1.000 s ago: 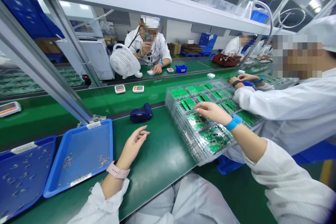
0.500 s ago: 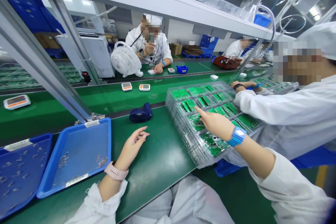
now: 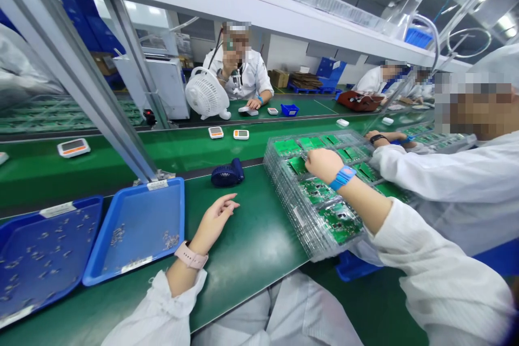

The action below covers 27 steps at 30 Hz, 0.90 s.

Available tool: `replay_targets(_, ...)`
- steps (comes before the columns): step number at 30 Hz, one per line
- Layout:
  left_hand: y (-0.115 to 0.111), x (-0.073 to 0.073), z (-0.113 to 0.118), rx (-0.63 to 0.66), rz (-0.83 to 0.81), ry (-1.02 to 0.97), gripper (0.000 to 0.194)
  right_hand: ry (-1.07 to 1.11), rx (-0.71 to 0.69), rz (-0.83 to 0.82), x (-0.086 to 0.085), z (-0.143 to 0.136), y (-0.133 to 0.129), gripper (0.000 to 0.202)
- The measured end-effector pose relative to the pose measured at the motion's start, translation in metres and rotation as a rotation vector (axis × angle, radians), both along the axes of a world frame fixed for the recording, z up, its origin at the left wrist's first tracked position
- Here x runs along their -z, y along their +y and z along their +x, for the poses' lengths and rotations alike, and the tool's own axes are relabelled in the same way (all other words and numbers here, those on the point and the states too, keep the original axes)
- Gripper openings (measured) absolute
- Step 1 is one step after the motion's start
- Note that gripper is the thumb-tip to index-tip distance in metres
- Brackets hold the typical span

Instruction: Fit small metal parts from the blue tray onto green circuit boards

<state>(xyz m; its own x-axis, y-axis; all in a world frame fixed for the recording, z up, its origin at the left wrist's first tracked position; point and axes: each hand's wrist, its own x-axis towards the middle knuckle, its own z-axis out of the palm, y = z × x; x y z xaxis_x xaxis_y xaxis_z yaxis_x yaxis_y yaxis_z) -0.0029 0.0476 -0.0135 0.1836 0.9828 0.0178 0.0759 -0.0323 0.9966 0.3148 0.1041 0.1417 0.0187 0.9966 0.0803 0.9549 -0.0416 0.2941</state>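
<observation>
My left hand (image 3: 215, 221) hovers over or rests on the green table (image 3: 247, 248), fingers loosely apart and holding nothing. My right hand (image 3: 324, 164) is over the stack of clear plastic trays (image 3: 298, 227), its fingers curled down at a green circuit board (image 3: 298, 165) in one compartment. Its fingertips are hidden behind the hand, so what they grip cannot be made out. Other green boards (image 3: 340, 219) lie in the top tray's compartments. A dark blue handheld fan (image 3: 227, 174) lies beyond my left hand.
Two blue trays (image 3: 180, 216) with small metal parts are at the left. A metal post (image 3: 133, 135) rises behind them. A person's arm (image 3: 389, 137) reaches in beyond the tray stack at the right. Small white devices (image 3: 241, 134) sit on the green strip.
My right hand has gone from an extended index finger to curled fingers at a board near the tray's left side. The view has shifted slightly left. My left hand keeps its pose.
</observation>
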Motion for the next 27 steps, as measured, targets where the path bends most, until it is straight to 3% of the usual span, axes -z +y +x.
replay_targets(4, -0.001, -0.005, 0.000, -0.007, -0.006, -0.032, 0.048, -0.029, 0.003, 0.166, -0.022, 0.000, -0.027, 0.031)
replay_targets(9, -0.003, -0.007, 0.001, -0.039, -0.016, -0.113, 0.048, 0.203, -0.221, 0.630, -0.054, -0.050, -0.128, 0.021)
replay_targets(11, -0.003, -0.007, 0.001, -0.050, -0.016, -0.150, 0.049, 0.436, -0.362, 0.673, -0.050, -0.083, -0.166, 0.017)
replay_targets(13, -0.001, -0.006, 0.000, -0.071, -0.025, -0.200, 0.049, 0.707, -0.540, 0.553, -0.032, -0.118, -0.180, 0.016)
replay_targets(14, 0.000, -0.005, -0.001, -0.085, -0.028, -0.239, 0.049, 0.865, -0.632, 0.490, -0.019, -0.135, -0.177, 0.013)
replay_targets(16, 0.003, -0.003, -0.003, -0.128, 0.000, -0.332, 0.052, 1.156, -0.645, 0.314, 0.012, -0.167, -0.151, 0.009)
replay_targets(18, 0.006, 0.000, -0.006, -0.205, 0.032, -0.429, 0.058, 1.429, -0.578, 0.146, 0.046, -0.191, -0.110, 0.012)
replay_targets(21, 0.010, 0.003, -0.009, -0.300, 0.001, -0.527, 0.071, 1.786, -0.338, 0.010, 0.091, -0.208, -0.053, 0.019)
replay_targets(23, 0.011, 0.004, -0.009, -0.315, -0.029, -0.506, 0.069, 1.902, -0.219, -0.034, 0.116, -0.209, -0.028, 0.025)
replay_targets(27, 0.011, 0.003, -0.006, -0.352, -0.023, -0.324, 0.040, 1.902, -0.117, -0.117, 0.150, -0.202, -0.007, 0.033)
